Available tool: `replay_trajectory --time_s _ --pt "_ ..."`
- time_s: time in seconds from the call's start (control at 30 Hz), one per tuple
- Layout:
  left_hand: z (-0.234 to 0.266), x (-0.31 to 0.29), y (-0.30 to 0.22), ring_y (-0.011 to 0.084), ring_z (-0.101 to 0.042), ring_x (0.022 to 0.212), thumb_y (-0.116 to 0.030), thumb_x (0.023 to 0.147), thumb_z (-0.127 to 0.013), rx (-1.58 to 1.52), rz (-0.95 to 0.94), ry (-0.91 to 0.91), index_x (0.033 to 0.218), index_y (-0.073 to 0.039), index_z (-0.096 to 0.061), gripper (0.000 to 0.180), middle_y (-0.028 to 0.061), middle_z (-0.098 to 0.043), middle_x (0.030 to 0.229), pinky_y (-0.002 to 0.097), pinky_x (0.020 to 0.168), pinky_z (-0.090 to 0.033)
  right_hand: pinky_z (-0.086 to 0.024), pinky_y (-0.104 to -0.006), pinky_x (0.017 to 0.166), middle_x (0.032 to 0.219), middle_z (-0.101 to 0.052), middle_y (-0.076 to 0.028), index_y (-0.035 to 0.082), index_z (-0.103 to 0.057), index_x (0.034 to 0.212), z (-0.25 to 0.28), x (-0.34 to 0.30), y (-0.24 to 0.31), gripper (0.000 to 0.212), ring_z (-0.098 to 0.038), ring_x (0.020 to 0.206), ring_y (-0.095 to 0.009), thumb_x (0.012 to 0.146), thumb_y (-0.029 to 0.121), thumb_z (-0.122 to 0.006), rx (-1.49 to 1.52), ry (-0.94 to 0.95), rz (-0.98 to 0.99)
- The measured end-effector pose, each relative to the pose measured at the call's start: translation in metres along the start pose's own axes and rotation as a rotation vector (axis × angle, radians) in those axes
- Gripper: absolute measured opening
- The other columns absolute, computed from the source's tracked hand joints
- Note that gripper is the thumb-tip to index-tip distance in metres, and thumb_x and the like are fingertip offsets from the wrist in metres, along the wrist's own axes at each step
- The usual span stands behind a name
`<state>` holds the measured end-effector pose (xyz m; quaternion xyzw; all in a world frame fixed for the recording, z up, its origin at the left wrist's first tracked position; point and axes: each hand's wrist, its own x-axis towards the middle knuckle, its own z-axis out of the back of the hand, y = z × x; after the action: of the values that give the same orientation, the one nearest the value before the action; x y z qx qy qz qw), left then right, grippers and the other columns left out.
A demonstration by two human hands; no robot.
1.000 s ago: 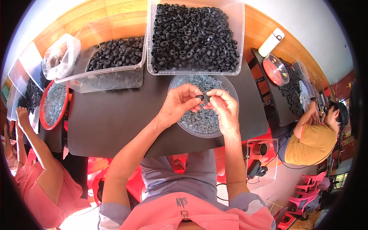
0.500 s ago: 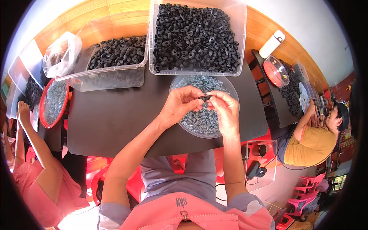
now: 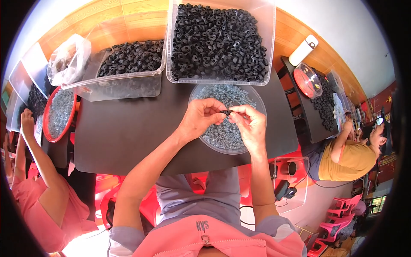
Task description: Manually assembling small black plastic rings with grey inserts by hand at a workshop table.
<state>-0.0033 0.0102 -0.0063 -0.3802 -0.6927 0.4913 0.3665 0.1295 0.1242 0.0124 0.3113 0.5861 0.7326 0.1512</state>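
Observation:
Over a round clear tub of small metal coil springs, my two hands meet at their fingertips. Between them is a small black plastic piece that looks like a cord lock. My left hand pinches its left end with thumb and forefinger. From the other side, the thumb and forefinger of my right hand press on its right end. Fingers cover much of the piece, so any spring inside cannot be seen. Just beyond the tub stands a clear bin full of hollow black plastic parts.
Left of that bin, another clear bin holds black parts, beside a white plastic bag. All stand on the dark table. A co-worker in pink sits at left near a red-rimmed basin; another in yellow works at right.
My fingertips have drawn slightly closer together, and the black piece looks shorter and sits a little further left. At right, the co-worker's head has shifted.

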Motion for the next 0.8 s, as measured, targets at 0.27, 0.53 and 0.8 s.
replay_trajectory --time_s 0.27,0.53,0.8 --pt "0.001 0.001 0.002 0.0067 -0.057 0.068 0.0 0.084 -0.062 0.212 0.015 0.02 0.093 0.004 -0.06 0.01 0.0028 -0.061 0.078 0.0213 0.063 -0.049 -0.051 -0.0266 0.06 0.074 -0.064 -0.008 -0.002 -0.061 0.086 0.0 0.008 0.003 0.005 -0.061 0.066 -0.012 0.081 -0.003 -0.061 -0.242 0.076 -0.042" --pt "0.001 0.0 0.003 0.0061 -0.057 0.066 0.0 0.081 -0.063 0.343 -0.08 -0.057 0.09 0.003 -0.061 0.009 0.0016 -0.06 0.075 0.0219 0.06 -0.049 -0.045 -0.0377 0.053 0.069 -0.059 -0.015 0.0 -0.056 0.077 -0.013 0.011 0.018 0.008 -0.06 0.061 -0.03 0.075 -0.004 -0.062 -0.582 0.049 0.157" --pt "-0.002 -0.001 0.005 0.0092 -0.058 0.064 -0.002 0.077 -0.066 0.469 -0.147 -0.175 0.088 0.004 -0.063 0.012 0.0053 -0.062 0.075 0.0264 0.058 -0.048 -0.045 -0.0356 0.054 0.069 -0.06 -0.014 0.0 -0.056 0.079 -0.018 0.014 0.012 0.007 -0.06 0.06 -0.026 0.076 -0.002 -0.062 -0.63 0.045 0.174"
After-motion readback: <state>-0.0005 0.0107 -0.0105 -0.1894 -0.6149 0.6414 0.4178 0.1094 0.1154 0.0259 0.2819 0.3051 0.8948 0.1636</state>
